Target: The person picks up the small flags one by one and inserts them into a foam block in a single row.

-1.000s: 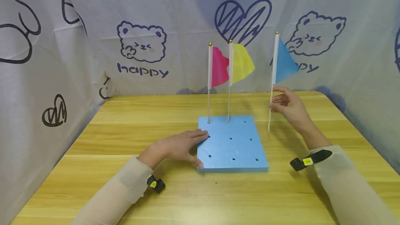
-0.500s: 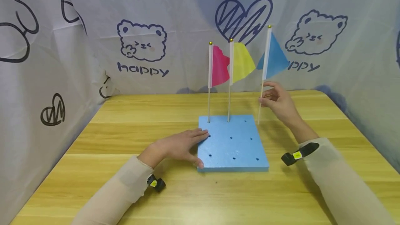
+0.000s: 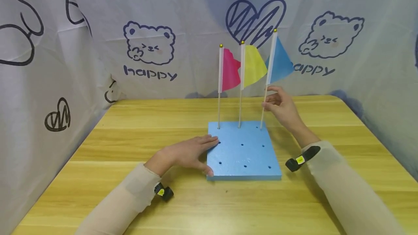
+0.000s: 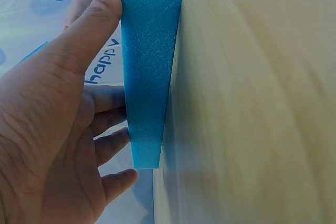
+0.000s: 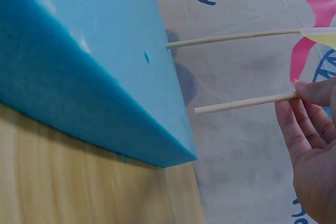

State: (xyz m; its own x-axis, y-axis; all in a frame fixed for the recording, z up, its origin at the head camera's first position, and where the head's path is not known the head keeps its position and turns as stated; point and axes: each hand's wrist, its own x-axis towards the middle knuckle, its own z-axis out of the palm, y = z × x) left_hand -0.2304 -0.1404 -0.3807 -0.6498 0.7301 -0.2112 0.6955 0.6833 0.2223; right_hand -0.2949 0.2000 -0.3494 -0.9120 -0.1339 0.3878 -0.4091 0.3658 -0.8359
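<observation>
My right hand point(image 3: 282, 110) pinches the wooden stick of a blue flag point(image 3: 279, 62) between thumb and fingers. In the right wrist view the stick's lower end point(image 5: 202, 110) hangs free, just off the face of the blue foam board point(image 5: 126, 72). From the head view that end overlaps the board's back right corner, beside a hole point(image 3: 257, 127). A pink flag point(image 3: 230, 70) and a yellow flag point(image 3: 253, 66) stand upright in back-row holes. My left hand point(image 3: 187, 153) rests on the board's left edge, fingers extended; the left wrist view has its thumb and fingertips along the foam block point(image 4: 149, 72).
The board lies on a wooden table point(image 3: 147, 119). Several small holes point(image 3: 242, 144) dot its top in rows. A white cloth curtain point(image 3: 189, 32) with bear and heart drawings hangs behind the table and along its sides.
My right hand has carried the blue flag leftward, from right of the board to over its back right corner; the flag now leans right. The left hand and the other flags stay put.
</observation>
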